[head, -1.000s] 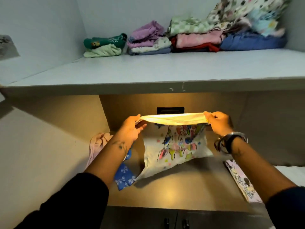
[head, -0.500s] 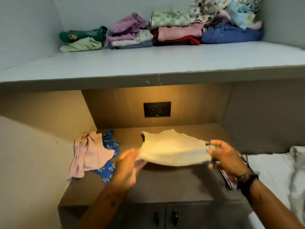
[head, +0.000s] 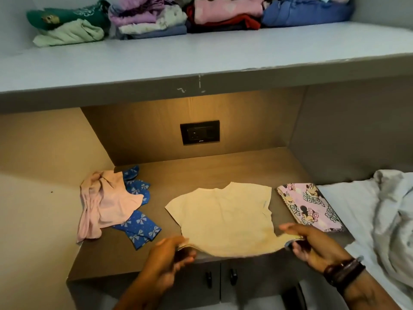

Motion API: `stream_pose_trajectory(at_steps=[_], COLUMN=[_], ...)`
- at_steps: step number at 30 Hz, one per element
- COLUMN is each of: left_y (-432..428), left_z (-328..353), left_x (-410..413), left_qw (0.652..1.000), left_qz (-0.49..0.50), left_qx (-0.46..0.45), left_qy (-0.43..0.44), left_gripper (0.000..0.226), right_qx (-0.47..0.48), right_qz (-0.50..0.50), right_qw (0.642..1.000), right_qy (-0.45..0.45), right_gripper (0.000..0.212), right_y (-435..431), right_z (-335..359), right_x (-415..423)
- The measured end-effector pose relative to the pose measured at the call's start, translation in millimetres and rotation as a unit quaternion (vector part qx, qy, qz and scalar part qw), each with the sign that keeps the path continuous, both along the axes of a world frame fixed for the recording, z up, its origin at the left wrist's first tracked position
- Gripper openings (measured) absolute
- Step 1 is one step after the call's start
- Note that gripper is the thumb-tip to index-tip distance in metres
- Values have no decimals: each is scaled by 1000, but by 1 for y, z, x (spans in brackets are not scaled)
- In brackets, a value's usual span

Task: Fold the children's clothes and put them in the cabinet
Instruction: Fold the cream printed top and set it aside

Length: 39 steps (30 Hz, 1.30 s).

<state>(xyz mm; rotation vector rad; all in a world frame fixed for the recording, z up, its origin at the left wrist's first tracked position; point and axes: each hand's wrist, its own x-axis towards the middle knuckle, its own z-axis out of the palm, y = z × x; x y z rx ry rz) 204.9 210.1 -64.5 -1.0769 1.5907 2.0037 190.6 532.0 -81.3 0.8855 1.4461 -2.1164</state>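
Observation:
A small cream T-shirt [head: 225,218] lies spread face down on the brown counter [head: 201,175], its neck toward the wall. My left hand [head: 172,253] pinches the hem's left corner at the counter's front edge. My right hand [head: 310,240] pinches the hem's right corner, lifted slightly. A crumpled pink garment [head: 105,202] lies at the left over blue bow-print leggings [head: 138,229]. A folded pink cartoon-print piece [head: 310,206] sits to the right of the shirt.
A grey shelf [head: 201,54] overhangs the counter, with folded clothes stacks [head: 156,16] along its back. A black wall socket [head: 200,132] is on the niche's back wall. Cabinet doors with black knobs [head: 220,278] are below. White bedding [head: 384,215] lies at right.
The shirt, held up showing its print a second ago, was turned over and lowered flat onto the counter. Both hands came down toward the front edge with it.

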Motion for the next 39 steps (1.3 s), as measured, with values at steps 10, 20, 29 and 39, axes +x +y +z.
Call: stream_pose_trajectory(at_steps=[10,20,29,39], left_y=[-17,-7,21,6], left_z=[-18,-88,-62,-102], left_x=[-154,-103,-40,-31], left_qw=[998,544,487,427], left_qz=[49,-583,-679,-677], left_qx=[29,-531,-495,-499], left_qy=[19,287,240,333], left_gripper=[37,81,95,113], right_qx=[16,621,658,592], right_qz=[-92,336,542,430], right_qw=[995,668,448,412], right_qy=[43,233,270,543], right_gripper=[19,75,71,46], right_y=[-37,-97,-75,-101], right_z=[-14,-82,-78,-54], right_x=[-155,-88,-166,-119])
